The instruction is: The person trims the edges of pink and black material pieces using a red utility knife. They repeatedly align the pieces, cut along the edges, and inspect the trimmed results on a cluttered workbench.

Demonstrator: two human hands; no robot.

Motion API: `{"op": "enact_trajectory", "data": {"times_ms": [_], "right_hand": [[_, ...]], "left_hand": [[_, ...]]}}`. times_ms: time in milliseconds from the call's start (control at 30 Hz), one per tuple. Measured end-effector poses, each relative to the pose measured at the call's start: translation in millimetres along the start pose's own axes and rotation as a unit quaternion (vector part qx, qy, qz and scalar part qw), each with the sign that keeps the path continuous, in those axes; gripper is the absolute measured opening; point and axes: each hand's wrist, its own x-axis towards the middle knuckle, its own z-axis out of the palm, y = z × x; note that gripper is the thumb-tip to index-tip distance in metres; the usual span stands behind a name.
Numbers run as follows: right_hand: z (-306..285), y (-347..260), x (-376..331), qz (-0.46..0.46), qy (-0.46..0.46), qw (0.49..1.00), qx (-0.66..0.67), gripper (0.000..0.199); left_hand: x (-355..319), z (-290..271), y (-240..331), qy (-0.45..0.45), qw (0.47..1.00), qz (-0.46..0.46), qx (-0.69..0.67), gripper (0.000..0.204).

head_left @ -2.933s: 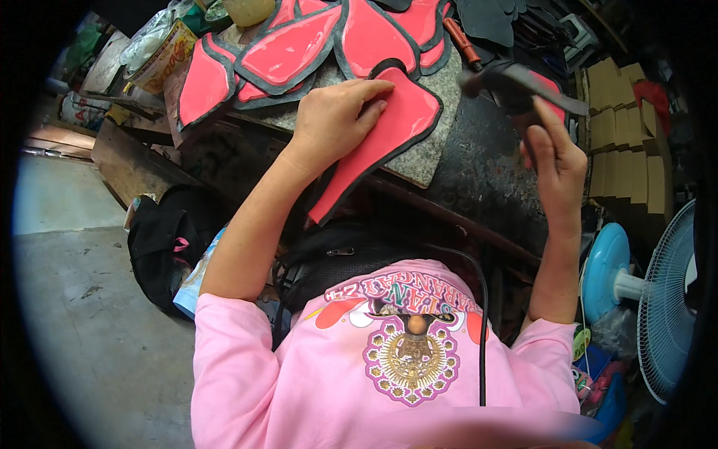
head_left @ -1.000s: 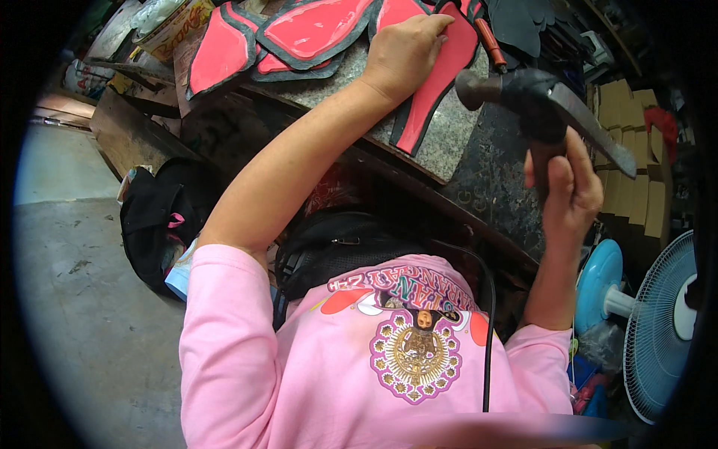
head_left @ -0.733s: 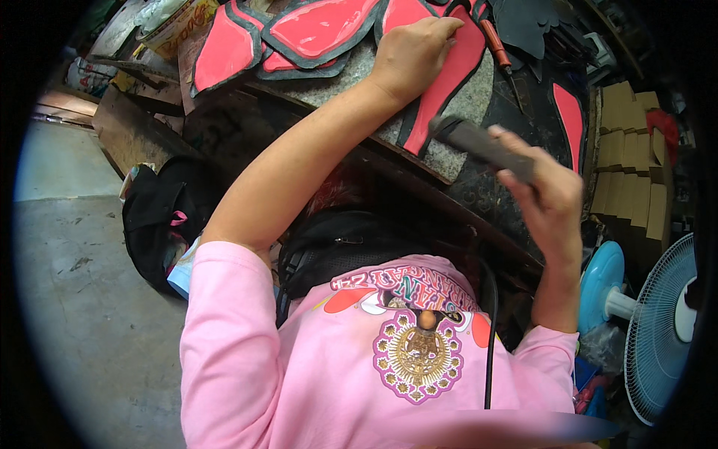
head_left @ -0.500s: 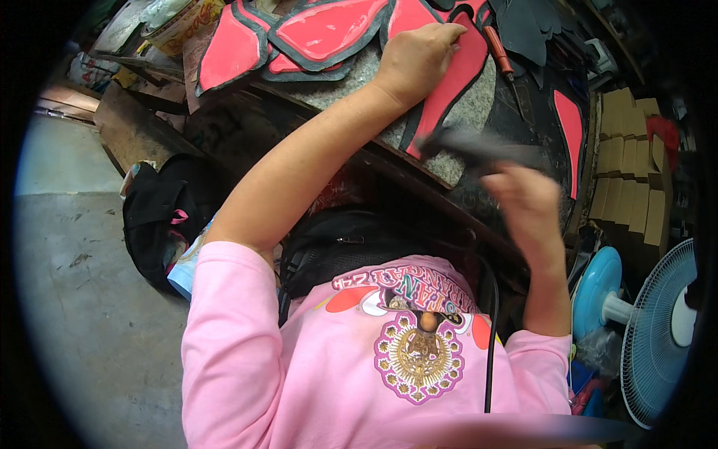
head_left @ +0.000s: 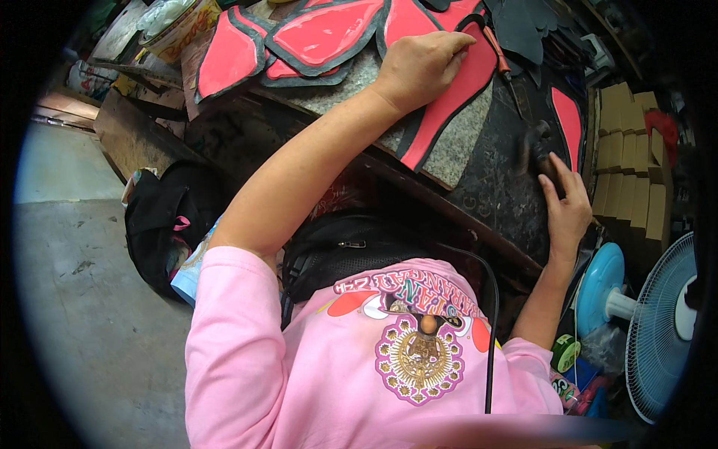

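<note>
Head view: left hand (head_left: 419,71) pinches a red, black-edged panel (head_left: 458,90) between thumb and forefinger near its upper end, other fingers curled in; the panel lies across a speckled grey slab (head_left: 454,144), narrow tail toward the slab's front edge. Right hand (head_left: 570,213) is at a dark, blurred hammer (head_left: 532,146) by the black bench top (head_left: 499,206), thumb and forefinger near its handle; cannot tell whether they close round it. Red-handled tool (head_left: 502,66) lies just right of the panel, grey-bordered red pieces (head_left: 323,34) overlapping to its left.
</note>
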Motion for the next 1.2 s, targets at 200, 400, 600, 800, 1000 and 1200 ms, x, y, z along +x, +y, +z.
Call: {"op": "enact_trajectory", "data": {"times_ms": [200, 400, 600, 800, 1000, 1200], "right_hand": [[-0.3, -10.5, 9.2, -0.071, 0.033, 0.995, 0.057, 0.031], [-2.9, -60.2, 59.6, -0.163, -0.037, 0.967, 0.194, 0.03], [32.0, -94.6, 112.4, -0.187, 0.013, 0.924, 0.333, 0.033], [60.1, -85.2, 99.8, -0.259, 0.05, 0.941, 0.213, 0.04], [52.9, -68.1, 103.0, -0.258, 0.05, 0.952, 0.158, 0.043], [49.5, -35.8, 120.2, -0.148, 0.039, 0.988, 0.036, 0.039]], "left_hand": [[-1.6, 0.7, 3.5, -0.025, 1.0, 0.013, 0.005, 0.024], [-2.3, -2.5, 6.6, -0.03, 0.999, 0.005, -0.023, 0.024], [-1.6, -7.3, 10.8, -0.029, 0.999, -0.017, -0.036, 0.026], [-0.9, -10.2, 13.8, -0.025, 0.998, -0.018, -0.049, 0.029], [1.0, -10.9, 14.3, -0.005, 0.999, 0.003, -0.052, 0.033], [-2.6, -9.7, 12.6, -0.005, 0.997, -0.068, -0.031, 0.064]]}}
